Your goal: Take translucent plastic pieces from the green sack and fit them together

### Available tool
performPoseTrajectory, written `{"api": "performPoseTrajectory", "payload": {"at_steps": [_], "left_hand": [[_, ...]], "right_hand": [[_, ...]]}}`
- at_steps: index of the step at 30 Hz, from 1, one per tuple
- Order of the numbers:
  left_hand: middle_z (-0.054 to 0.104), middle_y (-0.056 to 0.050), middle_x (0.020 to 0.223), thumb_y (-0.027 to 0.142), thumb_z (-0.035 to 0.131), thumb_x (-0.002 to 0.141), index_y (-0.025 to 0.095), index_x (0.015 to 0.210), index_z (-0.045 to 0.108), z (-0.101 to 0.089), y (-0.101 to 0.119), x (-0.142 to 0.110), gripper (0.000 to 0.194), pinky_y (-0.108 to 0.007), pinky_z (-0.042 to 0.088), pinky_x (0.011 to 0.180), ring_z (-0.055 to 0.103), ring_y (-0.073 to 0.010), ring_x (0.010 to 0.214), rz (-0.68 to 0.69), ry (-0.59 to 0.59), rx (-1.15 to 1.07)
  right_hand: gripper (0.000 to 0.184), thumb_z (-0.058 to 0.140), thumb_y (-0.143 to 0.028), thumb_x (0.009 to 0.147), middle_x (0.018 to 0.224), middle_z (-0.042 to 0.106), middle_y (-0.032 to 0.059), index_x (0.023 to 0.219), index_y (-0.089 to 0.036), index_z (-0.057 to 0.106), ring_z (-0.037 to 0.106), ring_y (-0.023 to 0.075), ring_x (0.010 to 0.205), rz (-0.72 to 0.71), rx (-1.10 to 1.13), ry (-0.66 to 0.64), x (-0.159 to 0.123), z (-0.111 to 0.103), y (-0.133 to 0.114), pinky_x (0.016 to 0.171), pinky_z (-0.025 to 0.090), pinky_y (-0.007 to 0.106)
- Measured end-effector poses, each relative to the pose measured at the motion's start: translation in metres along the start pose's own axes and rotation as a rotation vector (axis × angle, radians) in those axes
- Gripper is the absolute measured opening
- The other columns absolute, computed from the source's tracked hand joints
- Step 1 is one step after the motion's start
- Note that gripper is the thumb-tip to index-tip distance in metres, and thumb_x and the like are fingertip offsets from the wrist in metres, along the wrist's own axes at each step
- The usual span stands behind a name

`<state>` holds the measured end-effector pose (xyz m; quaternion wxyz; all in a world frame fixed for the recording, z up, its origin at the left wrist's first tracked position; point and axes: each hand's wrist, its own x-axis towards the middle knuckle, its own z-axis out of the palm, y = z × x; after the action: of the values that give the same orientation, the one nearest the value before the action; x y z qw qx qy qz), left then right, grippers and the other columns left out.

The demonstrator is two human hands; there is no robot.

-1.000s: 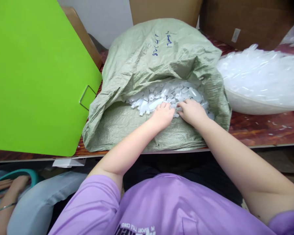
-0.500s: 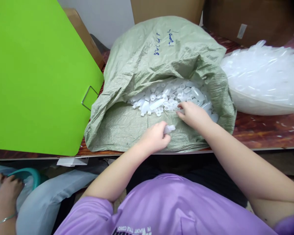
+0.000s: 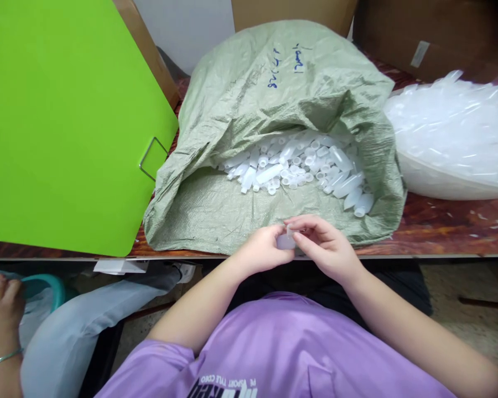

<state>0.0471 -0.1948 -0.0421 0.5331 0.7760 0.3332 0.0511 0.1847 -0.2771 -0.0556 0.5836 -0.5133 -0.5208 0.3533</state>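
Bottle (image 3: 284, 242) held at the near edge of the sack (image 3: 274, 99)
Your left hand (image 3: 264, 250) has fingers clamped round it; your right hand (image 3: 331, 249) has fingers pinching its neck.

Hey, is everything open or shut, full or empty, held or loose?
Sack: open, bottles inside
Bottles: loose, heaped
Held bottle: in left hand; capped or not, can't tell
Right hand: fingers at the held bottle's end
Pale tub: heaped full
Teal tub: open, something clear inside
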Motion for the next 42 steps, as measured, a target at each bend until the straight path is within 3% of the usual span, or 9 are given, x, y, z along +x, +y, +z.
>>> {"api": "performPoseTrajectory", "payload": {"at_steps": [6, 10, 17, 28, 30, 33, 35, 38, 42], "left_hand": [[0.042, 0.005, 0.059, 0.02, 0.054, 0.066, 0.019, 0.077, 0.048, -0.001, 0.004, -0.004, 0.013, -0.02, 0.028, 0.045, 0.04, -0.0069, 0.048, -0.068, -0.191, -0.249], [0.041, 0.006, 0.059, 0.018, 0.054, 0.063, 0.018, 0.073, 0.046, -0.005, 0.003, -0.006, 0.013, -0.02, 0.027, 0.044, 0.037, -0.0063, 0.047, -0.087, -0.187, -0.255], [0.044, 0.005, 0.064, 0.02, 0.059, 0.064, 0.016, 0.083, 0.053, -0.009, 0.0, -0.01, 0.02, -0.019, 0.031, 0.048, 0.04, -0.0061, 0.052, -0.074, -0.266, -0.293], [0.043, 0.007, 0.05, 0.026, 0.066, 0.064, 0.015, 0.07, 0.053, -0.018, -0.006, 0.0, 0.018, -0.02, 0.019, 0.036, 0.032, -0.0045, 0.037, -0.087, -0.924, -0.451], [0.043, 0.007, 0.051, 0.031, 0.066, 0.066, 0.016, 0.073, 0.052, -0.018, -0.004, -0.002, 0.022, -0.02, 0.021, 0.037, 0.032, -0.0048, 0.039, -0.089, -0.858, -0.402], [0.044, 0.007, 0.057, 0.036, 0.064, 0.069, 0.018, 0.077, 0.05, -0.017, 0.003, -0.008, 0.025, -0.02, 0.027, 0.043, 0.037, -0.0057, 0.045, -0.072, -0.607, -0.231], [0.046, 0.006, 0.06, 0.036, 0.062, 0.07, 0.018, 0.08, 0.05, -0.016, 0.008, -0.012, 0.023, -0.02, 0.031, 0.046, 0.04, -0.0064, 0.049, -0.069, -0.486, -0.118], [0.048, 0.005, 0.063, 0.035, 0.059, 0.071, 0.017, 0.083, 0.052, -0.015, 0.011, -0.017, 0.023, -0.02, 0.032, 0.047, 0.043, -0.0074, 0.051, -0.093, -0.414, -0.04], [0.053, 0.003, 0.063, 0.039, 0.06, 0.069, 0.017, 0.083, 0.055, -0.014, 0.012, -0.021, 0.026, -0.02, 0.033, 0.046, 0.047, -0.0095, 0.052, -0.129, -0.405, 0.047]], "right_hand": [[0.029, 0.061, -0.026, 0.08, 0.101, 0.055, 0.0051, 0.107, -0.028, 0.05, 0.058, 0.0175, 0.095, -0.042, 0.133, 0.03, -0.005, 0.001, -0.003, 0.082, 0.051, 0.035], [0.029, 0.061, -0.024, 0.08, 0.104, 0.05, 0.0054, 0.108, -0.028, 0.055, 0.056, 0.0171, 0.095, -0.049, 0.027, 0.045, -0.003, -0.007, -0.006, 0.083, 0.05, 0.034], [0.025, 0.058, -0.02, 0.082, 0.101, 0.056, 0.0056, 0.106, -0.027, 0.06, 0.058, 0.0172, 0.096, -0.151, -0.313, -0.25, -0.008, -0.026, -0.017, 0.081, 0.052, 0.031], [0.014, 0.06, -0.022, 0.082, 0.09, 0.065, 0.0039, 0.096, -0.024, 0.063, 0.062, 0.0136, 0.083, -0.186, -0.297, -0.465, -0.011, -0.03, -0.03, 0.074, 0.05, 0.025], [0.014, 0.061, -0.031, 0.08, 0.079, 0.066, 0.0031, 0.09, -0.021, 0.064, 0.061, 0.0133, 0.07, -0.061, -0.423, -0.404, -0.011, -0.026, -0.03, 0.063, 0.05, 0.023], [0.036, 0.048, -0.046, 0.085, 0.056, 0.058, 0.0007, 0.066, -0.019, 0.062, 0.054, 0.0122, 0.051, 0.173, -0.627, -0.299, -0.011, -0.022, -0.028, 0.049, 0.043, 0.023], [0.043, 0.037, -0.046, 0.09, 0.063, 0.061, 0.0034, 0.069, -0.018, 0.062, 0.058, 0.0151, 0.059, 0.175, -0.677, -0.291, -0.011, -0.022, -0.025, 0.055, 0.045, 0.026], [0.03, 0.045, -0.04, 0.087, 0.096, 0.064, 0.0081, 0.105, -0.02, 0.059, 0.061, 0.0192, 0.086, 0.023, -0.658, -0.366, -0.014, -0.026, -0.024, 0.072, 0.048, 0.03], [0.028, 0.04, -0.038, 0.09, 0.07, 0.064, 0.0024, 0.096, -0.021, 0.061, 0.059, 0.0153, 0.062, 0.154, -0.711, -0.493, -0.018, -0.028, -0.026, 0.058, 0.045, 0.026]]}}
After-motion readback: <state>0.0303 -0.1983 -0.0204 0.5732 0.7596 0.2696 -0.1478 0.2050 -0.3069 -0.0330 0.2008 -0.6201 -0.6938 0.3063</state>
